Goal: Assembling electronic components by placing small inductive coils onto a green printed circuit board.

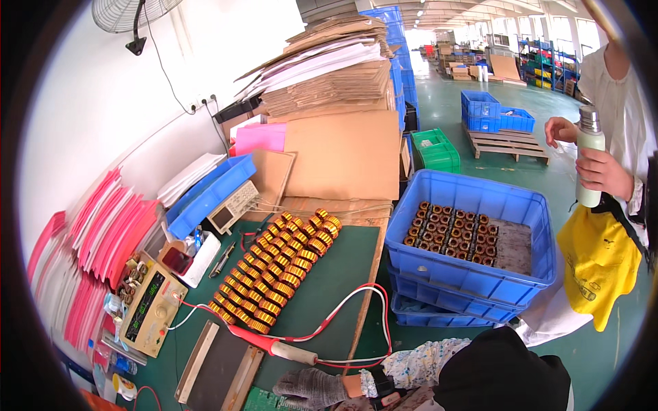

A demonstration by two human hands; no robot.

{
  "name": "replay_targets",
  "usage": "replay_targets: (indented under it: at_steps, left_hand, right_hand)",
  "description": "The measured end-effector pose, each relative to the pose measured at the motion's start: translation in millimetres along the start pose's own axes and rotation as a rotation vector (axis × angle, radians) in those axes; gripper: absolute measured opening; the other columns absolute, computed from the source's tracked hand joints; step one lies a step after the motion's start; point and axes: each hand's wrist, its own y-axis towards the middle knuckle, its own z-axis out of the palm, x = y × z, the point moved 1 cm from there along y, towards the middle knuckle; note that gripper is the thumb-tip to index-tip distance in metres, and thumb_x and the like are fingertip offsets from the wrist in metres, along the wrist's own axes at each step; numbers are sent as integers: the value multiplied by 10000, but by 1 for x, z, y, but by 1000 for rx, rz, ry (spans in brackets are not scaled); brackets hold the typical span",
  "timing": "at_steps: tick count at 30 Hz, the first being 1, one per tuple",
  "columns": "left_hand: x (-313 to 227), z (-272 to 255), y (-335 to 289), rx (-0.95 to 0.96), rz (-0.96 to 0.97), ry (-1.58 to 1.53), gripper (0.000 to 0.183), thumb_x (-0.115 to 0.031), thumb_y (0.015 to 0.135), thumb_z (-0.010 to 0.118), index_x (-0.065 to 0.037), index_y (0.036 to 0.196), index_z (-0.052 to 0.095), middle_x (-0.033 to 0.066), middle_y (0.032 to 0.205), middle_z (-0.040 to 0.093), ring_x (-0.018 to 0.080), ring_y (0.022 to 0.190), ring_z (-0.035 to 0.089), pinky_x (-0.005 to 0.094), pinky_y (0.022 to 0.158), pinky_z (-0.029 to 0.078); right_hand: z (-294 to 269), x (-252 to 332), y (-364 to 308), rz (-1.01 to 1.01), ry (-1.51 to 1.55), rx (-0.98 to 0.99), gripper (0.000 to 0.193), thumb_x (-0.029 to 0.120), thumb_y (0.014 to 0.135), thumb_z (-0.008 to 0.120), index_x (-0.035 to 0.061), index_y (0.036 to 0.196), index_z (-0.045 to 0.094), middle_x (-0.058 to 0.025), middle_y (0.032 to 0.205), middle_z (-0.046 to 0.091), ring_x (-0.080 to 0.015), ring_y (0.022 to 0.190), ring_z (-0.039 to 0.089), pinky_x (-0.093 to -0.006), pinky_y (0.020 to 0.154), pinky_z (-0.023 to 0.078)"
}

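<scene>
My right hand (312,388), in a grey knit glove, comes in from the lower right with a dark watch and a floral sleeve. Its fingers point left and rest beside a green printed board (269,401); I make out nothing held in them. My left hand does not show. Ahead of the glove lies a red-and-white test lead (295,351) with a pale sleeve. Several rows of copper-wound toroid coils (274,267) cover the dark green mat (329,288). Left of the glove is a dark plate with wooden side strips (219,373).
A bench meter (152,308) and an oscilloscope (233,207) stand on the left, near pink sheets (113,226). Stacked blue crates (473,274) on the right hold more coils. A co-worker with a bottle (589,154) stands beyond them. Cardboard (343,154) lines the back.
</scene>
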Motion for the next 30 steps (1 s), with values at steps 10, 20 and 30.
replay_targets:
  at_steps: [10,20,30]
  left_hand:
    - [-263,159,-82,-190,31,-500,521,-268,822,664,-24,1245,483,84,1133,578,219,999,566,358,855,463]
    - [-202,132,-63,-429,-51,-622,477,-246,855,597,-14,1254,478,128,1262,499,232,1161,464,365,1011,334]
    - [-230,146,-63,-280,110,-617,448,-263,811,685,4,1146,553,63,1008,630,155,852,615,289,729,510]
  right_hand:
    - [5,-5,-10,102,78,-75,170,185,882,502,43,975,510,-150,1001,561,-253,832,569,-405,761,477]
    - [-58,15,34,422,363,102,122,175,884,549,55,911,555,-55,782,550,-137,693,562,-286,657,468]
    - [-37,43,37,501,432,314,117,90,846,593,30,943,566,-87,839,600,-170,733,609,-295,678,490]
